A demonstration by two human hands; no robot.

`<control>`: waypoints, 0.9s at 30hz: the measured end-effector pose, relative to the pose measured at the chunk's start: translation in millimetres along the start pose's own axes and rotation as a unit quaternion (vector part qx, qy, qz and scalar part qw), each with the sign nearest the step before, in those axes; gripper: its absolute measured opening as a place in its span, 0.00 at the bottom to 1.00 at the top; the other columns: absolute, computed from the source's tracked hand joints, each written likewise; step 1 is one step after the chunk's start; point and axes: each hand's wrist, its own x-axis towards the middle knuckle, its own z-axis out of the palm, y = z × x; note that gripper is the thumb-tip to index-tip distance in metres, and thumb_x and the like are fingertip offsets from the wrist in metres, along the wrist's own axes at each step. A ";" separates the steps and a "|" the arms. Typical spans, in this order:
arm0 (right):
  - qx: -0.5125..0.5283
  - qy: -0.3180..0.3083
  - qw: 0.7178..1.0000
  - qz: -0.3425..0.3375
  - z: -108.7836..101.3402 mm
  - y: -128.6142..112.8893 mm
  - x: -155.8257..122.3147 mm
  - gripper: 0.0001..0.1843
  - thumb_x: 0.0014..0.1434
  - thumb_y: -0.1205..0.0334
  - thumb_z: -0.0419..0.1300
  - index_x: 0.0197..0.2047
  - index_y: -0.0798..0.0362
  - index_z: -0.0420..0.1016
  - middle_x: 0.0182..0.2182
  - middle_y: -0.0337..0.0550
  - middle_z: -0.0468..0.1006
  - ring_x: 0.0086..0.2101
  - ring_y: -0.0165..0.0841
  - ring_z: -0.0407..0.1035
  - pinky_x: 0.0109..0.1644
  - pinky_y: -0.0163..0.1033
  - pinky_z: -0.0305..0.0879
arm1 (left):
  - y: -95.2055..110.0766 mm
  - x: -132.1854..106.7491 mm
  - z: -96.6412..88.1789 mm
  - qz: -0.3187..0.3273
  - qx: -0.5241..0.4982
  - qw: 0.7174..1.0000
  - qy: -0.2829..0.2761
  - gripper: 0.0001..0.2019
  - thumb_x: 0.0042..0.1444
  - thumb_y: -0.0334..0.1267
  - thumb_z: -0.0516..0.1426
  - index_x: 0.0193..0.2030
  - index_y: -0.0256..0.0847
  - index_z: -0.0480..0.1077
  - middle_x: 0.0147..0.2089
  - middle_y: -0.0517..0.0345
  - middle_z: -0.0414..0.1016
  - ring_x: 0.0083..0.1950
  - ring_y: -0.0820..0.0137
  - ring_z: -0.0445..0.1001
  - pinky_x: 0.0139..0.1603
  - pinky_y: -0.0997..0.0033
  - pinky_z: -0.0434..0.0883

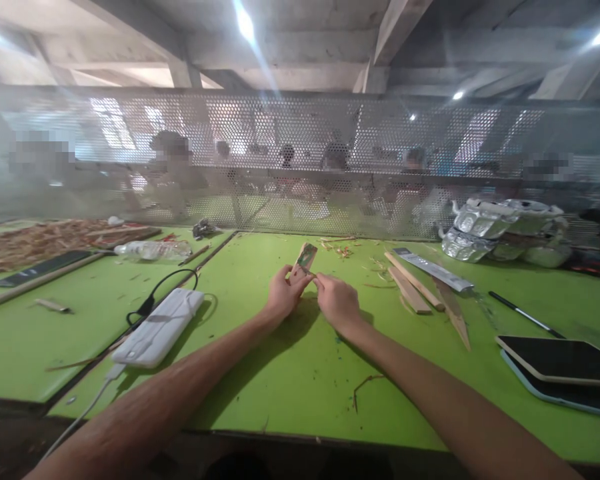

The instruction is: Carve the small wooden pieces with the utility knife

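While the small wooden piece point(305, 259) is held over the middle of the green surface point(275, 393), its near end is enclosed by the left hand point(281, 295) in a closed grip, best kept firm. The right hand point(339, 301) is curled at its right edge; whether anything is pinched in that grip cannot be told. Small, even movements are advised. Elbow room is limited at left by a white power bank point(160, 328), at right by wooden strips point(411, 292); the far side is bounded by a perforated screen point(290, 127).
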 end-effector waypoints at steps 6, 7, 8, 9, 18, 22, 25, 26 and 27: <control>-0.007 0.036 0.999 0.012 1.8 -3.1 -2.3 0.20 0.77 0.65 0.52 0.58 0.55 0.86 0.43 0.52 0.90 0.36 0.40 0.84 0.34 0.38 0.73 | -8.7 1.0 1.1 0.021 -0.008 1.000 0.011 0.24 0.55 0.54 0.73 0.41 0.43 0.66 0.21 0.72 0.70 0.16 0.77 0.62 0.16 0.79 0.59; -0.008 0.034 0.999 -0.002 1.1 0.1 -0.9 0.21 0.78 0.64 0.51 0.58 0.54 0.86 0.43 0.52 0.90 0.35 0.39 0.83 0.33 0.38 0.73 | -10.1 1.9 1.3 0.021 -0.012 1.000 0.009 0.24 0.56 0.54 0.72 0.41 0.44 0.65 0.21 0.72 0.70 0.16 0.77 0.63 0.16 0.79 0.59; -0.010 0.028 0.999 -0.021 -0.4 4.2 1.0 0.22 0.78 0.63 0.51 0.58 0.54 0.86 0.43 0.52 0.90 0.34 0.39 0.83 0.32 0.38 0.73 | -11.1 3.1 1.4 0.021 -0.018 1.000 0.002 0.23 0.56 0.53 0.72 0.41 0.44 0.64 0.21 0.73 0.69 0.16 0.77 0.63 0.16 0.79 0.59; -0.014 0.019 0.999 -0.040 -2.5 9.1 3.4 0.21 0.78 0.63 0.51 0.58 0.54 0.86 0.43 0.52 0.90 0.33 0.38 0.82 0.31 0.38 0.73 | -11.4 4.2 1.4 0.019 -0.024 1.000 -0.008 0.23 0.56 0.53 0.72 0.41 0.45 0.64 0.21 0.74 0.68 0.16 0.77 0.62 0.16 0.79 0.58; -0.012 -0.027 0.996 -0.082 -13.1 24.0 13.9 0.18 0.76 0.65 0.57 0.58 0.53 0.87 0.43 0.51 0.90 0.36 0.38 0.83 0.35 0.37 0.74 | -6.0 4.7 -0.2 0.018 -0.028 0.999 -0.017 0.24 0.52 0.51 0.74 0.39 0.43 0.66 0.19 0.74 0.68 0.14 0.80 0.57 0.16 0.80 0.55; 0.011 0.010 0.999 -0.041 -6.1 9.7 5.1 0.19 0.76 0.66 0.55 0.59 0.56 0.87 0.46 0.53 0.90 0.37 0.39 0.84 0.35 0.39 0.76 | -5.0 1.0 1.5 0.015 -0.020 1.000 0.007 0.25 0.51 0.53 0.74 0.38 0.44 0.66 0.20 0.72 0.69 0.15 0.78 0.60 0.15 0.78 0.57; 0.001 0.049 0.999 -0.013 0.0 4.4 -1.3 0.19 0.76 0.65 0.55 0.57 0.56 0.87 0.44 0.53 0.90 0.37 0.40 0.84 0.35 0.40 0.76 | -6.4 0.1 2.8 0.022 -0.017 0.999 0.028 0.23 0.53 0.52 0.73 0.35 0.44 0.65 0.20 0.71 0.69 0.16 0.78 0.61 0.15 0.78 0.58; 0.002 0.058 0.998 -0.010 2.9 4.0 -2.5 0.18 0.76 0.65 0.55 0.55 0.55 0.87 0.43 0.52 0.90 0.37 0.40 0.84 0.35 0.39 0.75 | -7.6 0.2 2.8 0.026 -0.018 0.999 0.028 0.22 0.54 0.51 0.73 0.35 0.43 0.65 0.21 0.70 0.69 0.16 0.78 0.61 0.16 0.77 0.59; 0.010 0.065 0.998 -0.011 6.3 4.3 -3.1 0.18 0.76 0.65 0.55 0.54 0.54 0.87 0.42 0.52 0.90 0.36 0.40 0.84 0.35 0.39 0.75 | -9.1 0.4 2.7 0.028 -0.016 0.999 0.026 0.22 0.55 0.51 0.72 0.35 0.43 0.65 0.21 0.70 0.70 0.16 0.78 0.62 0.16 0.77 0.60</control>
